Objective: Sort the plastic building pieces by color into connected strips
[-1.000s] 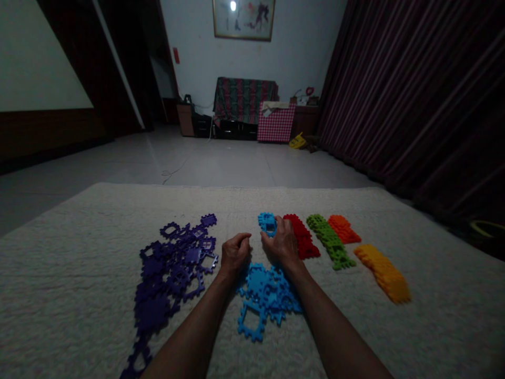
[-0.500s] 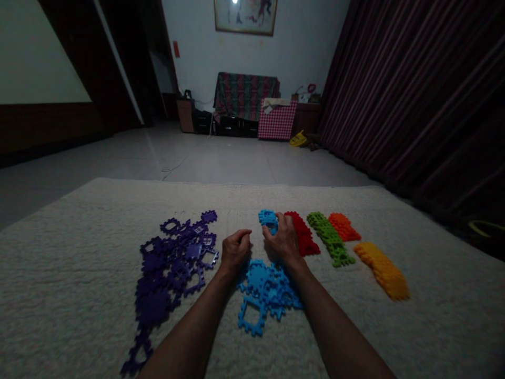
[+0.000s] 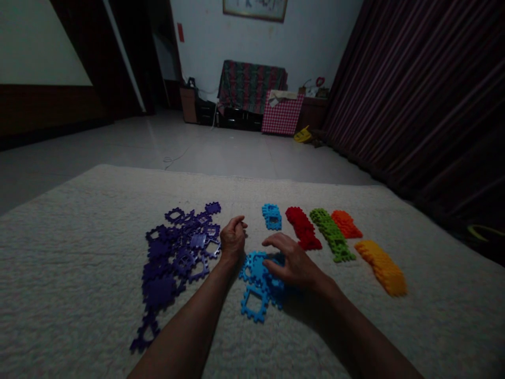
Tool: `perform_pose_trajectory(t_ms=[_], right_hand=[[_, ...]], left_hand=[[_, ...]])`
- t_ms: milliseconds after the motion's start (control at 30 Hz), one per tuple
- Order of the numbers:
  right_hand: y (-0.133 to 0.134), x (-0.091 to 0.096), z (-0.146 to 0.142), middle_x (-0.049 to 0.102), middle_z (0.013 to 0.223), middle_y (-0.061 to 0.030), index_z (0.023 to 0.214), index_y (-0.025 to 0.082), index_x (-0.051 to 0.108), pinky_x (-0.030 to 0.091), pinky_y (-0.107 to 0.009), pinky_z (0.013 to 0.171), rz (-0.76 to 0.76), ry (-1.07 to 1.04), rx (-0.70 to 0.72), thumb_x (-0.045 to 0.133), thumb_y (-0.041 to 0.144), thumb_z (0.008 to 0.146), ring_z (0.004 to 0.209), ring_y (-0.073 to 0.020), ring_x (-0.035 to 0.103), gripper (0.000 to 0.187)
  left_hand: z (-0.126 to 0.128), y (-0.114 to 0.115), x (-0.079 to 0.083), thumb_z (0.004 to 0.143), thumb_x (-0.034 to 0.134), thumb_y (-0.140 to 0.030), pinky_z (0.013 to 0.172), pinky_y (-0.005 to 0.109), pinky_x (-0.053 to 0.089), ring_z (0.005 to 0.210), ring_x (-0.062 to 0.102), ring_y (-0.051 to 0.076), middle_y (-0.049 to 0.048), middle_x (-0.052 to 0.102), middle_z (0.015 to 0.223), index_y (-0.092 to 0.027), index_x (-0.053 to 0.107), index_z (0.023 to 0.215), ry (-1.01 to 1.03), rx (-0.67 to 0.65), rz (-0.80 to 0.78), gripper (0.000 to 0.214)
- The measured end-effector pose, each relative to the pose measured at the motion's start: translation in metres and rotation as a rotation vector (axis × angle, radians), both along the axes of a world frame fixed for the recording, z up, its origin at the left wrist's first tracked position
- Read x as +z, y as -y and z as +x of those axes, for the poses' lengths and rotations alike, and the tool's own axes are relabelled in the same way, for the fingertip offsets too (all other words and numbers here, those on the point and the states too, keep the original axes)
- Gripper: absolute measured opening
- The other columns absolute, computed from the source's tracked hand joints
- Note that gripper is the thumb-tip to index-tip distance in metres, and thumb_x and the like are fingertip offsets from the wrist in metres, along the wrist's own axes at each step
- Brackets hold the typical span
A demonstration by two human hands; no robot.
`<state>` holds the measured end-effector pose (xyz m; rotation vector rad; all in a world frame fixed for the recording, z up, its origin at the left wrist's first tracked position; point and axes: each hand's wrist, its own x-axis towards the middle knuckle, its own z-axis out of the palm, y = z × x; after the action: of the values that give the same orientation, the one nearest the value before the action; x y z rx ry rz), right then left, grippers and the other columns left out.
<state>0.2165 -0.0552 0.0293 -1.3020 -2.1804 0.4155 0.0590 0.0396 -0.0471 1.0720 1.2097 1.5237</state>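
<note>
My right hand (image 3: 291, 261) rests on a loose pile of blue puzzle pieces (image 3: 258, 281) on the cream rug (image 3: 79, 263), fingers spread and curved over the top pieces. My left hand (image 3: 232, 239) sits just left of the pile, fingers curled into a loose fist; whether it holds anything is hidden. A small neat stack of blue pieces (image 3: 272, 216) lies beyond both hands, apart from them.
A spread of purple pieces (image 3: 177, 258) lies to the left. Stacked rows of red (image 3: 302, 228), green (image 3: 331, 235), orange (image 3: 346, 223) and yellow pieces (image 3: 381, 267) lie to the right. Dark curtains (image 3: 426, 105) hang at right; covered furniture (image 3: 252, 95) stands far back.
My right hand has left the small blue stack and come back toward me onto the loose blue pile. The left hand stays curled in about the same place.
</note>
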Motion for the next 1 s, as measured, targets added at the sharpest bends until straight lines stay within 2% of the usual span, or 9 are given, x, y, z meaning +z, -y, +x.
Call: perform_pose_trajectory(t_ms=[167,367,600,767,900,1000], right_hand=[[0.024,0.002,-0.015,0.058,0.106,-0.0069,0.112,0.021,0.058,0.042,-0.037,0.089,-0.075,0.188,-0.001,0.068,0.03,0.074,0.099,-0.0229,0.052,0.04],[0.028,-0.004,-0.024,0.054,0.1,-0.0051,0.104,0.021,0.056,0.041,-0.034,0.084,-0.114,0.234,-0.088,0.063,0.024,0.075,0.093,-0.0211,0.05,0.03],[0.035,-0.005,-0.029,0.054,0.101,-0.0058,0.1,0.021,0.056,0.04,-0.036,0.086,-0.119,0.253,-0.139,0.063,0.024,0.074,0.096,-0.023,0.05,0.027],[0.032,-0.003,-0.031,0.057,0.101,-0.0064,0.108,0.02,0.057,0.041,-0.039,0.088,-0.11,0.147,-0.1,0.064,0.025,0.073,0.097,-0.0237,0.052,0.036],[0.025,0.001,-0.03,0.058,0.103,-0.007,0.111,0.021,0.055,0.045,-0.037,0.087,-0.068,-0.091,-0.056,0.064,0.024,0.073,0.098,-0.0222,0.055,0.039],[0.014,-0.001,-0.022,0.059,0.103,-0.0068,0.111,0.022,0.055,0.048,-0.035,0.084,0.003,-0.216,-0.128,0.063,0.026,0.074,0.095,-0.021,0.057,0.038]], left_hand=[[0.002,0.003,0.003,0.077,0.053,-0.031,0.051,0.02,0.045,0.054,0.055,0.009,0.003,0.064,0.073,-0.013,0.071,0.098,0.015,-0.001,-0.008,0.033],[0.002,0.001,0.002,0.075,0.055,-0.032,0.051,0.021,0.045,0.053,0.056,0.01,0.0028,0.065,0.072,-0.015,0.072,0.095,-0.007,-0.015,-0.003,0.032],[0.001,0.006,0.01,0.074,0.053,-0.031,0.05,0.022,0.044,0.051,0.055,0.01,0.0022,0.065,0.07,-0.014,0.072,0.094,-0.047,-0.025,0.006,0.033],[0.0,0.006,0.011,0.074,0.052,-0.03,0.049,0.022,0.044,0.05,0.056,0.01,0.0021,0.065,0.07,-0.013,0.072,0.094,-0.066,-0.036,0.013,0.033],[-0.001,0.007,0.014,0.073,0.053,-0.03,0.049,0.022,0.043,0.049,0.055,0.01,0.0018,0.065,0.068,-0.013,0.072,0.093,-0.073,-0.037,0.004,0.032],[-0.001,0.008,0.014,0.073,0.053,-0.03,0.049,0.022,0.044,0.049,0.056,0.01,0.0021,0.065,0.068,-0.013,0.072,0.093,-0.088,-0.04,0.007,0.032]])
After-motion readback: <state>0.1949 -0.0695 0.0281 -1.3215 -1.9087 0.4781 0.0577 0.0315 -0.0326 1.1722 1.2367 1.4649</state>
